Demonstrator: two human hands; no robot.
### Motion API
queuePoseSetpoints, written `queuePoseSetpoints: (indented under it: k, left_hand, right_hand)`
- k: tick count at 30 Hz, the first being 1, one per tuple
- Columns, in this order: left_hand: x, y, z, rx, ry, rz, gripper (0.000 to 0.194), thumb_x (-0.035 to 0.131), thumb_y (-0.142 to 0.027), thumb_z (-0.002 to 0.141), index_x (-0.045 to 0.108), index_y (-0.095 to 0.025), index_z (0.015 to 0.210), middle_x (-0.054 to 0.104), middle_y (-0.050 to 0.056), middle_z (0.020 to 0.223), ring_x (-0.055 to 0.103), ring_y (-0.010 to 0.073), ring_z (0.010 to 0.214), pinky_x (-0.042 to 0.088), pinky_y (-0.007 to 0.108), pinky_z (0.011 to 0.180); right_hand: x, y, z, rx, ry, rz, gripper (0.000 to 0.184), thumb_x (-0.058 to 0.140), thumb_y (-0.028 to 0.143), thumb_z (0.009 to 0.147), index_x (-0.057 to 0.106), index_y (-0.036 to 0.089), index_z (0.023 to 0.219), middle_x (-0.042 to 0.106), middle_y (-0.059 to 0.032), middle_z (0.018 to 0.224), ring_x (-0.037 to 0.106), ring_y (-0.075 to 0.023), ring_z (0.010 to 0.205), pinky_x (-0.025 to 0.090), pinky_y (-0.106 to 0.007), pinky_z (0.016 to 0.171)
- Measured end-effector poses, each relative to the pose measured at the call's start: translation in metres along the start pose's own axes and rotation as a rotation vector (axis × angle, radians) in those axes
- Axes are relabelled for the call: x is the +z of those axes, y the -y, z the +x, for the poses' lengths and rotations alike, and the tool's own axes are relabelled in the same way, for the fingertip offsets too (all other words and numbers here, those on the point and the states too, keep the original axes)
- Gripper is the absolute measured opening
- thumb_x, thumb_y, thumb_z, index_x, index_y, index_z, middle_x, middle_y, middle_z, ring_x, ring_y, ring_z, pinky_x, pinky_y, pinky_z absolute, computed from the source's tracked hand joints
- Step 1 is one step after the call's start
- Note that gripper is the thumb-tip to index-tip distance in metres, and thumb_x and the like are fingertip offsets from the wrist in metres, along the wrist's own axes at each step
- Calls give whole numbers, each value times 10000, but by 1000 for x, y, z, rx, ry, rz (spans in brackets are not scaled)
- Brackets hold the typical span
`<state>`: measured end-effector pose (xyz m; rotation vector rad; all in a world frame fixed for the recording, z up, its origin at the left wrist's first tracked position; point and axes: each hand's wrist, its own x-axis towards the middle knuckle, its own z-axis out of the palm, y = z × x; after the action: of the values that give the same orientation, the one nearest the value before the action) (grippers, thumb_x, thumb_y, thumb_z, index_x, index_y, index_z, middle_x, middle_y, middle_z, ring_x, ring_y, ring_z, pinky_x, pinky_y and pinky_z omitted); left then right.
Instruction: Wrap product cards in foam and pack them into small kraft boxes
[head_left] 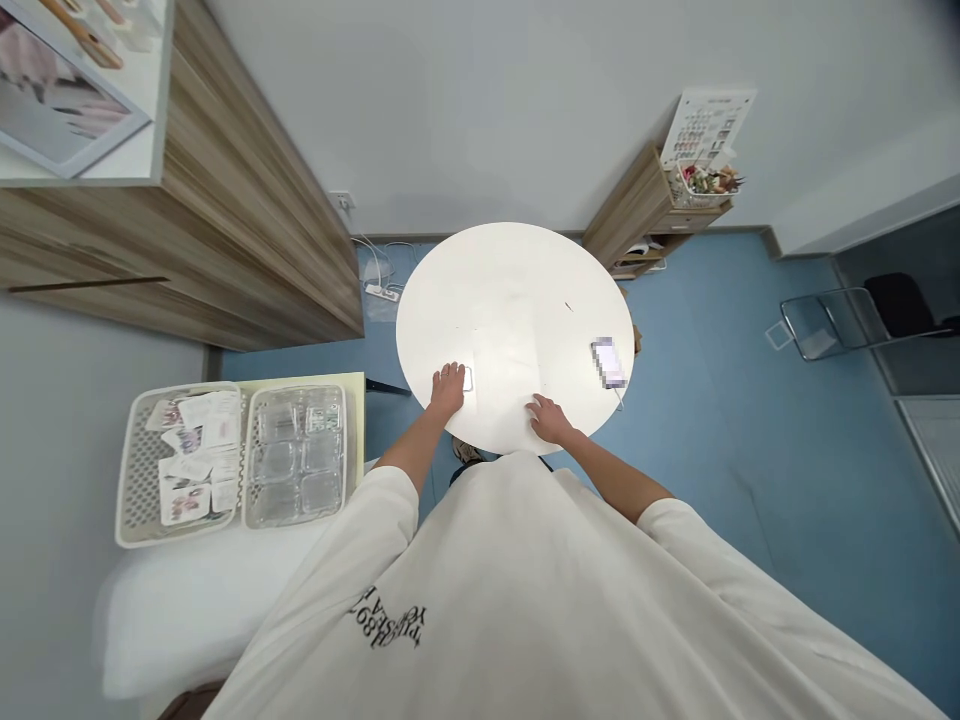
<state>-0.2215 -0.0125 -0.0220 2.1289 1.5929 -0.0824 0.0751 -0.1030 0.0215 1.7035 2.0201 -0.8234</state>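
Observation:
A pale sheet (506, 350), probably paper, lies flat on the round white table (427, 290); its edges are faint. My left hand (448, 388) rests palm down left of the sheet, fingers stretched forward. Right beside its fingers is a small white rectangular piece with a grey outline (468, 379); I cannot tell what it is. My right hand (549, 418) lies near the table's front edge by the sheet's right side, fingers extended and slightly apart. I see nothing held in either hand.
A phone (608, 362) with a cable lies at the table's right, a thin dark stick (568, 307) farther back. To the left stand a basket of cards (129, 470) and a tray of clear containers (345, 450). A wooden cabinet (247, 180) and small shelf (626, 205) flank the table.

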Motion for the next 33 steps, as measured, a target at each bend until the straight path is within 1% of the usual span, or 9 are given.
queuePoseSetpoints:
  k: [4,8,11,13,15,18,23,28,33]
  left_hand:
    - [-3,4,1,31,-4,9,722,491,-85,831,323,-194,1525,382,184,1567,313,332,1475,263,506,1176]
    - [-11,7,3,34,17,-7,694,531,-148,849,327,-208,1509,468,168,1477,388,324,1414,302,477,1149]
    - [-16,1,8,-1,-36,-34,701,549,-204,863,301,-217,1519,470,151,1479,396,313,1407,290,466,1163]
    - [-19,-9,12,15,-84,-54,696,561,-223,865,310,-212,1514,449,150,1500,383,307,1421,280,450,1175]
    - [-22,-23,19,53,-88,-69,689,585,-236,855,337,-215,1498,446,148,1501,392,304,1417,286,441,1175]
    - [-20,-49,32,108,-55,-77,675,616,-248,836,380,-223,1468,471,139,1471,420,303,1391,298,439,1169]
    - [-7,-82,57,145,17,-56,655,649,-229,814,425,-214,1429,499,139,1429,410,303,1392,297,443,1165]
    - [4,-101,73,156,84,-33,651,644,-218,828,420,-232,1438,482,130,1451,363,312,1431,254,460,1188]
    - [12,-110,74,164,103,17,650,632,-188,829,424,-234,1443,472,135,1473,309,346,1468,231,496,1196]
  right_hand:
    - [5,0,-5,19,1,7,533,429,251,978,454,202,1508,266,-131,1660,325,-313,1468,314,-468,1146]
    - [4,-2,1,6,-13,5,541,435,236,964,456,194,1504,286,-135,1651,327,-313,1465,318,-469,1142]
    - [0,-3,10,-20,-23,-5,552,452,220,948,460,200,1499,300,-125,1647,329,-306,1462,319,-464,1140]
    - [-2,-3,17,-47,-28,-19,548,457,208,941,468,200,1489,318,-116,1639,335,-299,1456,316,-454,1142]
    - [-4,-5,24,-72,-25,-45,534,461,186,933,489,191,1466,341,-115,1624,351,-296,1441,318,-443,1138]
    - [-4,-8,31,-121,-21,-82,526,476,143,908,513,177,1432,374,-131,1594,385,-305,1403,322,-443,1126]
    - [-2,-16,34,-195,-34,-96,510,467,113,901,524,161,1405,415,-153,1555,416,-323,1351,308,-458,1120]
    - [2,-25,33,-253,-64,-113,484,462,99,898,546,145,1373,376,-151,1587,398,-317,1362,310,-453,1119]
    - [5,-29,33,-259,-72,-70,465,469,108,900,570,149,1352,380,-150,1587,388,-322,1369,309,-459,1121]
